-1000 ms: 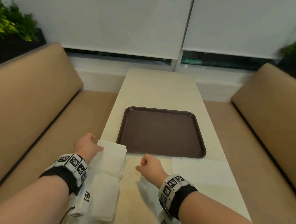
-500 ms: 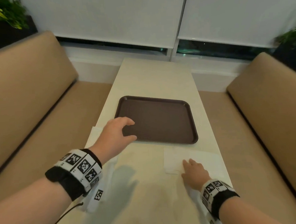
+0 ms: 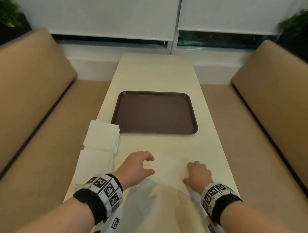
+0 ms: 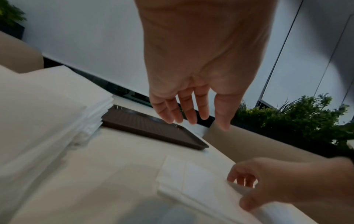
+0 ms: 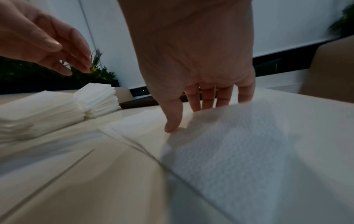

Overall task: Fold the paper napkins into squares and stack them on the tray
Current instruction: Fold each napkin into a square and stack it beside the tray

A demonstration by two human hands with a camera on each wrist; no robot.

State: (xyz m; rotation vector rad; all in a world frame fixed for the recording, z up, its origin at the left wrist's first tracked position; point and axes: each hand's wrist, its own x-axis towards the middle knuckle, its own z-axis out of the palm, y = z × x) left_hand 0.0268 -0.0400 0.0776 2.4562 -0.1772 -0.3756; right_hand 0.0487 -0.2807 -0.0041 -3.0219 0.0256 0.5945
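My right hand [image 3: 198,175] pinches the unfolded napkin [image 3: 168,169]; my left hand [image 3: 134,168] hovers with relaxed, empty fingers. First fold is starting, I judge; next, align edges.

The right hand [image 3: 198,175] covers part of the napkin [image 3: 168,166], whose near edge leaves the right wrist picture. The stacks [image 4: 44,115] blur in both wrist pictures.

A white paper napkin [image 3: 168,171] lies on the table near its front edge; its right side is lifted and curves up. 2 stacks of white napkins [image 3: 101,135] sit at the left table edge, just beside the brown tray [image 3: 154,112], which lies flat with nothing on it.
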